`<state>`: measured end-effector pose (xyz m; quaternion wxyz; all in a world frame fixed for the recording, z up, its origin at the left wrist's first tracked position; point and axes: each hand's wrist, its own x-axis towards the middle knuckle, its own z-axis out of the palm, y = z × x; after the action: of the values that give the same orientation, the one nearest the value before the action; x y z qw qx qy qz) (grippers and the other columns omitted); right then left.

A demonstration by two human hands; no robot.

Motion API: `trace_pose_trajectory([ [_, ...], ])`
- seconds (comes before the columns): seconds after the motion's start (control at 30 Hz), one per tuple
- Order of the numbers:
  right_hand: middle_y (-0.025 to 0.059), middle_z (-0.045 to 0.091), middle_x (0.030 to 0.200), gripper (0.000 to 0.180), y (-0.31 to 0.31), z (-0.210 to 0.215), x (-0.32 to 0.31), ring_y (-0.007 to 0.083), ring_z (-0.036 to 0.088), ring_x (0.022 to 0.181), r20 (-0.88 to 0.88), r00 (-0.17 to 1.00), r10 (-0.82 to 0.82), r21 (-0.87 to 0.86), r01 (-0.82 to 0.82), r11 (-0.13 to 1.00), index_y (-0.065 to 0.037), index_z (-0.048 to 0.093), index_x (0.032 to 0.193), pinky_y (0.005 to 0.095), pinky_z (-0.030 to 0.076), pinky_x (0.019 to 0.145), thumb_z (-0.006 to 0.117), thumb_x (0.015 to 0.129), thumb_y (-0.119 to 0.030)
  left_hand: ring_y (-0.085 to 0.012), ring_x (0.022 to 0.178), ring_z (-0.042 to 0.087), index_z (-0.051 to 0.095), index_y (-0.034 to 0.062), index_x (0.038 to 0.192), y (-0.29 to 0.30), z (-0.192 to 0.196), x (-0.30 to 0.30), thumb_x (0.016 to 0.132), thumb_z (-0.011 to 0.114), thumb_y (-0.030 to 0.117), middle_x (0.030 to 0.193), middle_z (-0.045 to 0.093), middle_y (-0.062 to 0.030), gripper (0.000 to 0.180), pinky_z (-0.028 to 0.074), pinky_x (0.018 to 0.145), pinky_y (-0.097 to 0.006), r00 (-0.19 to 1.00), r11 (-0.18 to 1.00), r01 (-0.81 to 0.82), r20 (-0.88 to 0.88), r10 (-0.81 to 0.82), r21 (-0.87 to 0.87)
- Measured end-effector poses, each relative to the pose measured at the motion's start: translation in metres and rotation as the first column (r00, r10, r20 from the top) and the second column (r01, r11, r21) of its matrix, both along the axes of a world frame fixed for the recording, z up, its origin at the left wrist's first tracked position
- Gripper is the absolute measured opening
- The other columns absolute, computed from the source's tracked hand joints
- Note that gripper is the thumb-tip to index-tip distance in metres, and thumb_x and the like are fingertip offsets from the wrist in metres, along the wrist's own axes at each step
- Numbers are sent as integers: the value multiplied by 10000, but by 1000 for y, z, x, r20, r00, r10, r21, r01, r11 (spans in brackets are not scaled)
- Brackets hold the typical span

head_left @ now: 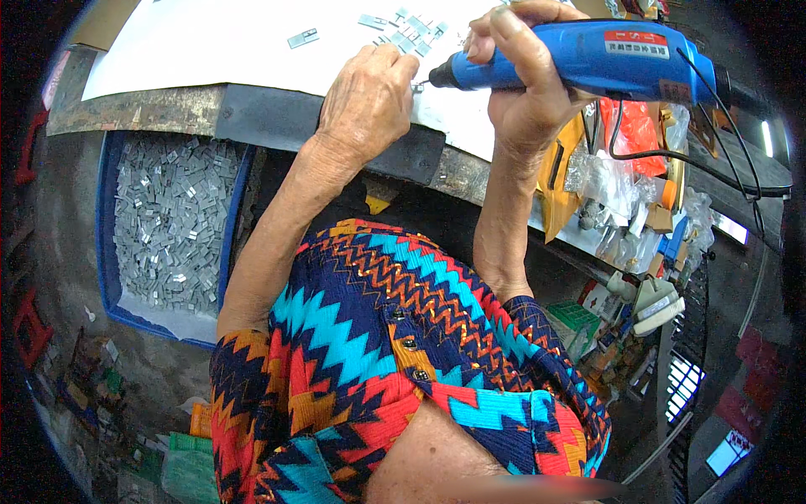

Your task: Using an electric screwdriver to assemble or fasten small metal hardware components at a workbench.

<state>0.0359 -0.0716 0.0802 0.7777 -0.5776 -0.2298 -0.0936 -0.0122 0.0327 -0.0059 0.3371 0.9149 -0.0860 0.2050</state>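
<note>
My right hand (533, 71) is wrapped round a blue electric screwdriver (579, 59), held level with its black nose pointing left. The tool's tip meets a small grey metal part (417, 87) at the fingertips of my left hand (369, 97). Those fingers are pinched together on the part near the table's front edge; most of it is hidden behind them. Just beyond, several similar flat grey metal pieces (413, 35) lie in a loose cluster on the white sheet (201, 50). One more metal piece (303, 38) lies apart to the left.
Below the table's left side stands a blue tray (107, 244) full of small grey metal parts (172, 218). A black cable (655, 155) loops from the screwdriver at right. Plastic bags (617, 181) and a red bag (642, 139) crowd the table's right side.
</note>
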Motion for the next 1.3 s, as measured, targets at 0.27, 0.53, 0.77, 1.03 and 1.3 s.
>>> trace_pose_trajectory([
  [0.27, 91, 531, 676, 246, 1, -3, 1, 142, 521, 506, 32, 999, 41, 4, -41, 999, 17, 474, 920, 259, 457, 493, 560, 690, 30, -272, 759, 552, 588, -5, 824, -1, 0, 0, 689, 580, 16, 760, 561, -141, 137, 468, 705, -369, 1000, 1000, -15, 17, 15, -3],
  [0.53, 89, 529, 653, 222, 3, -3, 1, 137, 519, 490, 52, 998, -24, -42, 26, 999, 24, 482, 892, 257, 460, 490, 547, 680, 35, -273, 771, 558, 591, -4, 840, -1, 1, 0, 685, 585, 10, 777, 566, -142, 156, 467, 723, -365, 1000, 1000, -13, -2, 13, 1],
  [0.77, 83, 538, 660, 224, 6, -5, -3, 131, 525, 501, 62, 997, -48, -34, 50, 998, 18, 493, 884, 251, 459, 493, 573, 676, 22, -290, 777, 568, 584, -2, 837, 1, 0, 1, 697, 583, 18, 768, 559, -148, 141, 487, 698, -377, 1000, 998, 19, -15, -19, -54],
  [1.03, 62, 545, 660, 231, 5, -4, -4, 118, 530, 504, 17, 995, -95, -169, 97, 981, -2, 511, 859, 233, 450, 468, 623, 657, 14, -322, 734, 576, 568, 0, 839, 2, 1, 4, 722, 563, 16, 739, 542, -161, 119, 488, 669, -400, 995, 993, 45, -79, -54, -112],
  [1.3, 47, 533, 640, 239, 6, -10, 1, 108, 513, 508, 39, 999, 20, -153, -14, 988, -12, 507, 856, 226, 426, 457, 640, 659, 7, -335, 736, 571, 562, -3, 833, 3, -4, 5, 728, 543, 6, 734, 533, -166, 106, 482, 662, -411, 996, 983, 49, -66, -61, -177],
])
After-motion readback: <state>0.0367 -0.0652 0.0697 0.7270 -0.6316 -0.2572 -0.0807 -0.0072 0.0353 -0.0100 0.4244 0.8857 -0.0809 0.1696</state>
